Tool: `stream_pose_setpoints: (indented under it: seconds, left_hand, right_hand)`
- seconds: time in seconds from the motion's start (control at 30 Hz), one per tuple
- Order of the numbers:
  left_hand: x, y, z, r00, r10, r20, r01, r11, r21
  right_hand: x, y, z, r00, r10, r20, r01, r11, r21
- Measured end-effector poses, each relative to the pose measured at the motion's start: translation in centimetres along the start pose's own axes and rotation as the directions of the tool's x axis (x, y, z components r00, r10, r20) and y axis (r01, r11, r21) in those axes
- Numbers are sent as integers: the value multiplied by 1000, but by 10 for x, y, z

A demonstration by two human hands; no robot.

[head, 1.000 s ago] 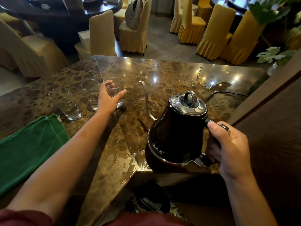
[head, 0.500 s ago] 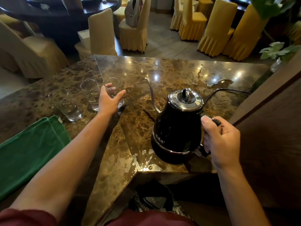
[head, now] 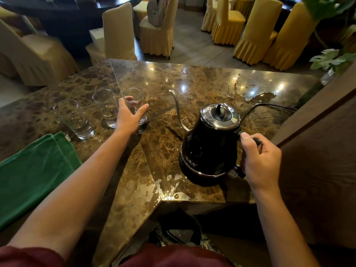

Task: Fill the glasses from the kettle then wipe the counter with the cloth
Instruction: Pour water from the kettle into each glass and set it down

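Note:
A black gooseneck kettle (head: 210,143) with a shiny lid stands upright on the brown marble counter (head: 173,78), its thin spout pointing left. My right hand (head: 260,160) grips its handle on the right side. Three clear glasses stand in a row at the left. My left hand (head: 129,118) holds the right glass (head: 133,99) with thumb and fingers round it. The middle glass (head: 107,106) and the left glass (head: 75,120) each hold some water. A folded green cloth (head: 32,170) lies on the counter at the near left.
A black power cord (head: 265,106) runs from behind the kettle to the right. A puddle of spilled water (head: 258,96) lies at the back right of the counter. A wooden wall panel (head: 317,151) borders the right. Covered chairs stand beyond the counter's far edge.
The kettle has come down from a tilted, raised position and now sits upright on the counter, further back. My left hand stays on the right glass.

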State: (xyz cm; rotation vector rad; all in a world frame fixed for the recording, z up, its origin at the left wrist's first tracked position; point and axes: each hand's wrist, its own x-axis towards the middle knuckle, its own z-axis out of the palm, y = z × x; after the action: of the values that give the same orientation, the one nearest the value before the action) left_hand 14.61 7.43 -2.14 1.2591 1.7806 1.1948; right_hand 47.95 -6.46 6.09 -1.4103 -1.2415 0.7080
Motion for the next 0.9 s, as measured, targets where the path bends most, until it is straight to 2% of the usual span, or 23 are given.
stream_pose_setpoints:
  seconds: [0.2, 0.37, 0.57, 0.9]
  left_hand:
    - [-2, 1, -1, 1000, 7, 0, -7, 1000, 0]
    - [-3, 1, 2, 1000, 13, -15, -13, 1000, -4]
    - [0, -5, 1, 999, 41, -29, -41, 999, -9]
    - [-5, 1, 2, 998, 22, -54, -23, 1000, -20]
  right_hand:
    - [-9, 14, -1, 990, -139, -14, 137, 986, -94]
    - [-18, 24, -2, 993, -108, -38, 105, 992, -70]
    - [-27, 27, 6, 980, -158, -119, 135, 974, -183]
    - [-27, 23, 3, 990, -116, -85, 102, 983, -151]
